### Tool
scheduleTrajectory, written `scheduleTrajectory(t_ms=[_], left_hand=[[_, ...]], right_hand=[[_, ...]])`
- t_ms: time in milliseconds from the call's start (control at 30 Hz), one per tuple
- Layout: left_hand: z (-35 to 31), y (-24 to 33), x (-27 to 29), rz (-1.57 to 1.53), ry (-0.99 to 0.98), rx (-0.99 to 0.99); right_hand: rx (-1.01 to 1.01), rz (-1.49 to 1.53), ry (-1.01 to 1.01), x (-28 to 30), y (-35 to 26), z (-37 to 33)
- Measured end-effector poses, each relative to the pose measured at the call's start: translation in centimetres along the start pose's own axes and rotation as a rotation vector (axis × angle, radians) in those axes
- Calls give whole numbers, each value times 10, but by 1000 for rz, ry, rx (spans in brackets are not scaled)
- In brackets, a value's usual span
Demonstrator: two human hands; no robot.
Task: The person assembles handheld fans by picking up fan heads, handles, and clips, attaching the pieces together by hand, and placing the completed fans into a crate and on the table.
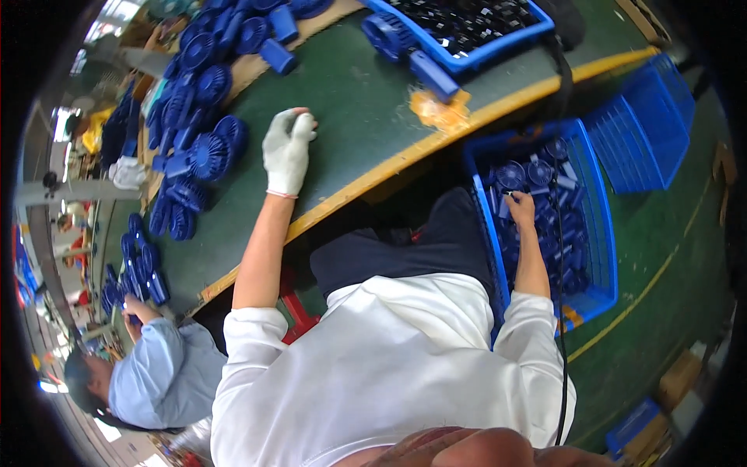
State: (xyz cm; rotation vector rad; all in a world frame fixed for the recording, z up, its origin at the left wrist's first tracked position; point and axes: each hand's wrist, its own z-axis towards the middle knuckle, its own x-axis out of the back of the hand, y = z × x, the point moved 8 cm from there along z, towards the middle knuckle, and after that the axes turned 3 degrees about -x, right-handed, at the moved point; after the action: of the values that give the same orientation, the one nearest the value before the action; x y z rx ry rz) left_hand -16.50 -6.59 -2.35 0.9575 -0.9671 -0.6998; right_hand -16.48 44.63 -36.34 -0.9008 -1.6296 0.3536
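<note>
My left hand [286, 152], in a white glove with some fingertips bare, is over the green tabletop. Its fingers are curled in, and nothing shows in them. To its left lies a heap of dark blue handheld fans [208, 156]. My bare right hand [522, 210] reaches into a blue plastic crate [609, 257] beside my leg, which holds many blue fans. Its fingers are pinched together just below a round fan head [511, 175]. Whatever is between them is too small to make out.
A blue tray [498, 36] of small black parts is at the table's far side. Near it, a blue fan [433, 75] lies by an orange-yellow patch [440, 109]. Another blue crate [646, 128] is on the right. A cable hangs across the full crate. A co-worker [163, 366] sits at left.
</note>
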Motion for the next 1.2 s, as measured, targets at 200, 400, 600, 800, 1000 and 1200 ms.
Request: scheduleTrajectory(t_ms=[200, 400, 600, 800, 1000, 1200], left_hand=[[-11, 16, 19, 349, 52, -101], [-44, 69, 34, 560, -11, -578], [-29, 72, 167, 1301, 23, -421], [-4, 27, 182, 1315, -70, -384], [6, -9, 151, 1093, -40, -601], [-17, 52, 38, 947, -265, -867]], right_hand=[[472, 276, 272, 65, -206, -78], [933, 377, 397, 121, -379, -138], [1053, 115, 432, 137, -462, -75], [886, -489, 383, 126, -496, 1], [977, -543, 280, 67, -536, 28], [1009, -515, 472, 72, -528, 24]])
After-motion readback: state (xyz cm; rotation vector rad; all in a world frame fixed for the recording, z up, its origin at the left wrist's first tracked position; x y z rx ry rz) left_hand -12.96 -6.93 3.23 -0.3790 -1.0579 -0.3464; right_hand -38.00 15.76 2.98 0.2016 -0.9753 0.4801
